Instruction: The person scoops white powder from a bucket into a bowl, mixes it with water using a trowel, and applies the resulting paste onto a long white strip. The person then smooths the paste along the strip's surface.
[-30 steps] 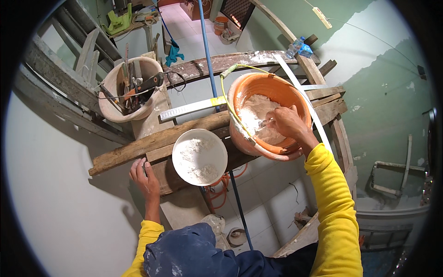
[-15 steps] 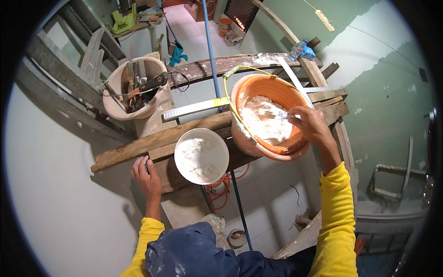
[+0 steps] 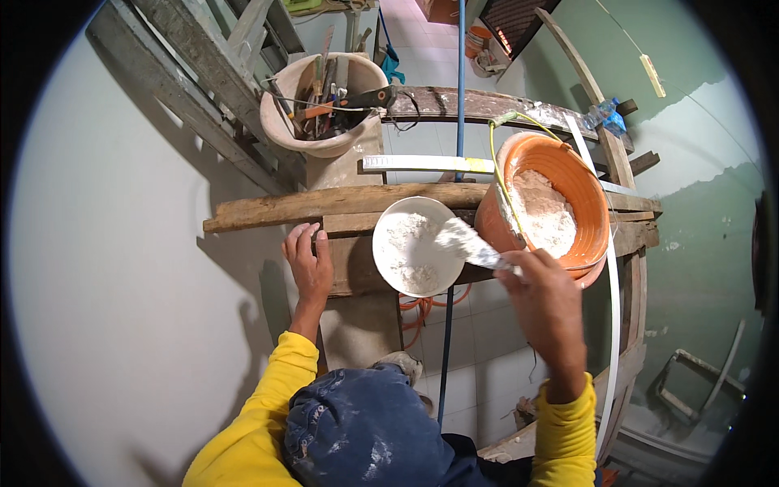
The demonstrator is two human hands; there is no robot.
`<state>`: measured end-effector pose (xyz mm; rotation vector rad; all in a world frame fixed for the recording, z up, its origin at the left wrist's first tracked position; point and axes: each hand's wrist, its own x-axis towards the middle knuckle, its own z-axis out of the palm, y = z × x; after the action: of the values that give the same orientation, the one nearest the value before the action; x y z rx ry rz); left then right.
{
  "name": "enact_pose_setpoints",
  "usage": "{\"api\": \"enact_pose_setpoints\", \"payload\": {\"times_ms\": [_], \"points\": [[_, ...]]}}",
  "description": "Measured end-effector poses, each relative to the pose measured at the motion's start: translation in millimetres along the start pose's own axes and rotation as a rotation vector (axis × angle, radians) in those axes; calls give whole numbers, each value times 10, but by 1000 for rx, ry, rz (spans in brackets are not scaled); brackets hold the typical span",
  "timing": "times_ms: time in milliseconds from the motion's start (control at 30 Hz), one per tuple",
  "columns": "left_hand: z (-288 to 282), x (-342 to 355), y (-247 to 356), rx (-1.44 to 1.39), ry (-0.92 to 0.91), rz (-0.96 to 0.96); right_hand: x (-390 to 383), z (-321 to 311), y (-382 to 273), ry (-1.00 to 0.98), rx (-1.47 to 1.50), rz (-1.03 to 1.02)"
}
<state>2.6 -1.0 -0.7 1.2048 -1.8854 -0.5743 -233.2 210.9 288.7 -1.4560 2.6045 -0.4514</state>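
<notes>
In my right hand (image 3: 548,312) is a putty knife (image 3: 475,246), its blade coated and heaped with white powder. The blade hangs over the right rim of a white tub (image 3: 452,280) that holds some white powder. Just right of it stands an orange bucket (image 3: 596,195), tilted, with more white powder inside and a green-yellow handle. My left hand (image 3: 308,264) holds nothing; its fingers lie apart on the end of a wooden plank (image 3: 349,223), left of the tub.
A pale bucket (image 3: 280,122) full of hand tools, one with an orange and black grip, stands at the far left. A ladder (image 3: 195,89) leans near the left wall. A blue pole (image 3: 460,73) and a white straightedge (image 3: 422,164) lie beyond the planks. Plastic bottles (image 3: 607,116) sit far right.
My right hand has come out of the orange bucket and moved left, bringing the powder-laden putty knife over the white tub. The whole view has shifted; my left hand stays on the plank.
</notes>
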Motion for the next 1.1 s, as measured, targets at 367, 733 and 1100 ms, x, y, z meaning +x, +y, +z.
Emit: {"api": "enact_pose_setpoints", "payload": {"times_ms": [367,733,1100], "points": [[26,19,34,-21,12,-12,425,1072,-108,-37,-406,-205],[7,-4,11,-21,16,-16,438,906,-238,-106,-251,-221],[12,25,25,-25,15,2,534,1004,-40,-136,-180,-104]]}}
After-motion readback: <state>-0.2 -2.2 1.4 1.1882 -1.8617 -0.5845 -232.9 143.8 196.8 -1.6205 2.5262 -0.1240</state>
